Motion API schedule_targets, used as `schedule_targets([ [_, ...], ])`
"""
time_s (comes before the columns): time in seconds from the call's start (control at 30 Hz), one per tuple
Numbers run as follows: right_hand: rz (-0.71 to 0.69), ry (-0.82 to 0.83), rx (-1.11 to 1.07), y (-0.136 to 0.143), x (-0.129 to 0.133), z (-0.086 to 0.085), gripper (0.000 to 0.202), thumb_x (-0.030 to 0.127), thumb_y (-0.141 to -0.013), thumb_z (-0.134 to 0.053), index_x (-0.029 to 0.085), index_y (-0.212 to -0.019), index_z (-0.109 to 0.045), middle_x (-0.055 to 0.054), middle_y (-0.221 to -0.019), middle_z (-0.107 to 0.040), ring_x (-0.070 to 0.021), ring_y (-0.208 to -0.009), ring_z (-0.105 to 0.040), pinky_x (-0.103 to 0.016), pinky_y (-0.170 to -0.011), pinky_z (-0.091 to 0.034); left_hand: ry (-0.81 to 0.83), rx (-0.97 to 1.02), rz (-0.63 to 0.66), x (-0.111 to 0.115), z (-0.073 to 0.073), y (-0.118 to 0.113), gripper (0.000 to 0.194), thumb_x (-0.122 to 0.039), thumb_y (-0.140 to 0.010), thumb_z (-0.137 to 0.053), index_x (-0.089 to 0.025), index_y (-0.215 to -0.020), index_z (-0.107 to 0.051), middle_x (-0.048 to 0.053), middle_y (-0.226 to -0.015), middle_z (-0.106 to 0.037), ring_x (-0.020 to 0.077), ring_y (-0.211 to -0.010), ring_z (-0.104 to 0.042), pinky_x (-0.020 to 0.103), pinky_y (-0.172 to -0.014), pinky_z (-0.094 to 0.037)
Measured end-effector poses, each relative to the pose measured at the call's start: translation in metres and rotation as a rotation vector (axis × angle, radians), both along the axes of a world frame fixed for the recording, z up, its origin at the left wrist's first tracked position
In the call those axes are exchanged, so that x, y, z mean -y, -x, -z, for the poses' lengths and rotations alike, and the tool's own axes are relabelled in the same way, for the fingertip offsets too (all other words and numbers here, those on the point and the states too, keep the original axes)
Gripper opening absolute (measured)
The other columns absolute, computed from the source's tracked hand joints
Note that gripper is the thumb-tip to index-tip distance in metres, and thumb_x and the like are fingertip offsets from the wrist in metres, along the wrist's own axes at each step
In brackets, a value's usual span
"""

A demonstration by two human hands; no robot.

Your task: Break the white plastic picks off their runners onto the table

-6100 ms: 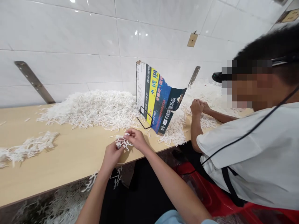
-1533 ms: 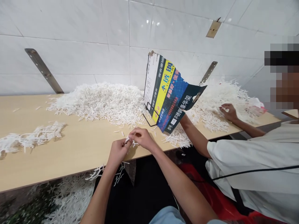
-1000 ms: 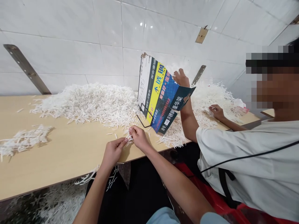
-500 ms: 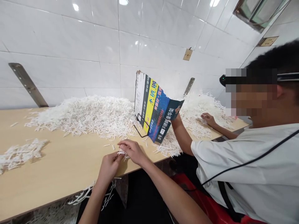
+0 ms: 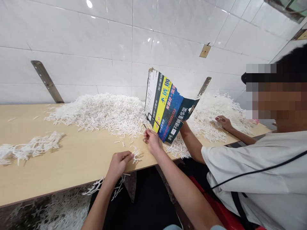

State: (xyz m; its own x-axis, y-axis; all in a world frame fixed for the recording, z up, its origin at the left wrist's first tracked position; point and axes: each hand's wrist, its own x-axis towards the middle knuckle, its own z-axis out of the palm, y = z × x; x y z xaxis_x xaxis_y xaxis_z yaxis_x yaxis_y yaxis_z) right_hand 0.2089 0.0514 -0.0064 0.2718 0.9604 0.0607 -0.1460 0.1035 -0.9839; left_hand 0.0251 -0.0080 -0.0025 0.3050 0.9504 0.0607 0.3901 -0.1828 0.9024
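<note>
My left hand point(image 5: 121, 164) is closed, thumb and finger pinching a white branching piece point(image 5: 136, 155) over the table's front edge. Curled fingers close my right hand point(image 5: 153, 139) at the foot of a bent printed cardboard sheet point(image 5: 165, 108). Whatever sits between those fingers is hidden. Right beside the right fingertips is a thin black wire stand point(image 5: 149, 116), its lower part partly covered by that hand. Behind both hands spreads a large heap of short white pieces point(image 5: 103, 111), with a few loose ones scattered on the wooden table point(image 5: 81, 153).
A smaller row of white branching pieces point(image 5: 35, 146) lies at left. More white pieces point(image 5: 213, 108) are heaped beyond the cardboard, by a co-worker's hand point(image 5: 224, 123). The co-worker sits close on my right. White branches point(image 5: 64, 204) fill the space below the table.
My right hand has left my left hand and moved right and forward to the cardboard's foot. My left hand keeps the white branching piece. The view has shifted slightly.
</note>
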Motion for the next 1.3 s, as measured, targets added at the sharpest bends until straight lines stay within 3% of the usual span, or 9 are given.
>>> schedule_targets([
  [0.2, -0.26, -0.201, 0.208, 0.0, 0.023, -0.008, 0.038, 0.053, -0.091, -0.062, 0.024, -0.111, -0.076, -0.008, -0.119, -0.071, -0.0198, -0.097, -0.063, -0.026, -0.068, -0.048, 0.017, 0.053, -0.054, -0.001, -0.002, -0.001, 0.038, -0.045, -0.085, -0.057, -0.019, -0.058, -0.049, -0.004, -0.057, -0.034, 0.014, -0.061, -0.035, 0.028, -0.06, -0.023],
  [0.37, -0.467, -0.182, 0.366, -0.002, 0.03, -0.007, 0.039, 0.054, -0.09, -0.066, 0.017, -0.082, -0.075, -0.003, -0.076, -0.069, -0.0169, -0.074, -0.061, -0.027, -0.068, -0.044, 0.013, 0.038, -0.082, -0.004, -0.003, -0.005, 0.036, -0.046, -0.085, -0.056, -0.018, -0.062, -0.059, -0.003, -0.056, -0.043, 0.0154, -0.061, -0.041, 0.028, -0.061, -0.027],
  [0.5, -0.264, -0.099, 0.284, 0.0, 0.022, 0.003, 0.041, 0.052, -0.089, -0.065, 0.018, -0.066, -0.063, 0.003, -0.058, -0.054, -0.0112, -0.052, -0.047, -0.024, -0.051, -0.037, -0.046, -0.018, -0.068, 0.0, -0.004, -0.011, 0.038, -0.047, -0.091, -0.051, -0.02, -0.07, -0.066, 0.0, -0.06, -0.056, 0.0202, -0.065, -0.053, 0.029, -0.064, -0.035],
  [0.6, -0.186, -0.075, 0.221, 0.003, 0.018, 0.009, 0.043, 0.059, -0.09, -0.061, 0.02, -0.071, -0.058, 0.004, -0.056, -0.053, -0.0115, -0.047, -0.05, -0.024, -0.047, -0.04, -0.16, -0.127, -0.219, 0.007, -0.018, -0.012, 0.04, -0.047, -0.094, -0.047, -0.021, -0.107, -0.075, 0.008, -0.082, -0.07, 0.0274, -0.077, -0.063, 0.035, -0.073, -0.045],
  [0.77, -0.189, -0.048, 0.136, 0.006, 0.015, 0.012, 0.047, 0.069, -0.091, -0.053, 0.023, -0.082, -0.052, 0.002, -0.064, -0.064, -0.0142, -0.046, -0.061, -0.023, -0.042, -0.043, -0.676, -0.105, -0.638, -0.005, -0.11, -0.011, 0.036, -0.045, -0.086, -0.064, -0.02, -0.111, -0.074, 0.017, -0.107, -0.067, 0.0378, -0.109, -0.059, 0.052, -0.097, -0.047],
  [0.9, -0.18, -0.04, 0.029, 0.004, 0.013, 0.012, 0.049, 0.07, -0.088, -0.058, 0.022, -0.083, -0.052, -0.002, -0.072, -0.071, -0.0139, -0.049, -0.064, -0.023, -0.045, -0.045, -0.748, 0.628, -0.619, -0.062, -0.204, -0.018, 0.037, -0.04, -0.087, -0.064, -0.025, -0.121, -0.063, 0.007, -0.122, -0.062, 0.0256, -0.116, -0.06, 0.045, -0.104, -0.049],
  [1.0, -0.181, -0.038, -0.026, 0.002, 0.011, 0.012, 0.054, 0.074, -0.083, -0.062, 0.02, -0.085, -0.055, -0.004, -0.073, -0.072, -0.0147, -0.05, -0.064, -0.024, -0.046, -0.047, -0.486, 1.123, -0.608, -0.113, -0.235, -0.026, 0.053, -0.05, -0.096, -0.045, -0.03, -0.145, -0.041, 0.009, -0.149, -0.042, 0.0268, -0.138, -0.05, 0.045, -0.102, -0.053],
  [1.1, -0.18, -0.039, -0.043, 0.001, 0.011, 0.012, 0.054, 0.074, -0.081, -0.065, 0.021, -0.083, -0.057, -0.003, -0.071, -0.071, -0.0172, -0.054, -0.065, -0.028, -0.05, -0.05, 0.021, 1.408, -0.588, -0.139, -0.218, -0.029, 0.072, -0.072, -0.094, -0.029, -0.037, -0.158, -0.023, 0.013, -0.163, -0.022, 0.04, -0.148, -0.038, 0.056, -0.093, -0.057],
  [1.3, -0.234, -0.027, 0.011, -0.001, 0.012, 0.008, 0.049, 0.069, -0.082, -0.066, 0.022, -0.075, -0.056, -0.002, -0.067, -0.068, -0.0177, -0.053, -0.061, -0.029, -0.05, -0.046, 0.238, 1.421, -0.666, -0.123, -0.121, -0.023, 0.106, -0.089, -0.08, -0.033, -0.036, -0.164, 0.005, 0.018, -0.167, -0.016, 0.0436, -0.141, -0.047, 0.055, -0.082, -0.062],
])
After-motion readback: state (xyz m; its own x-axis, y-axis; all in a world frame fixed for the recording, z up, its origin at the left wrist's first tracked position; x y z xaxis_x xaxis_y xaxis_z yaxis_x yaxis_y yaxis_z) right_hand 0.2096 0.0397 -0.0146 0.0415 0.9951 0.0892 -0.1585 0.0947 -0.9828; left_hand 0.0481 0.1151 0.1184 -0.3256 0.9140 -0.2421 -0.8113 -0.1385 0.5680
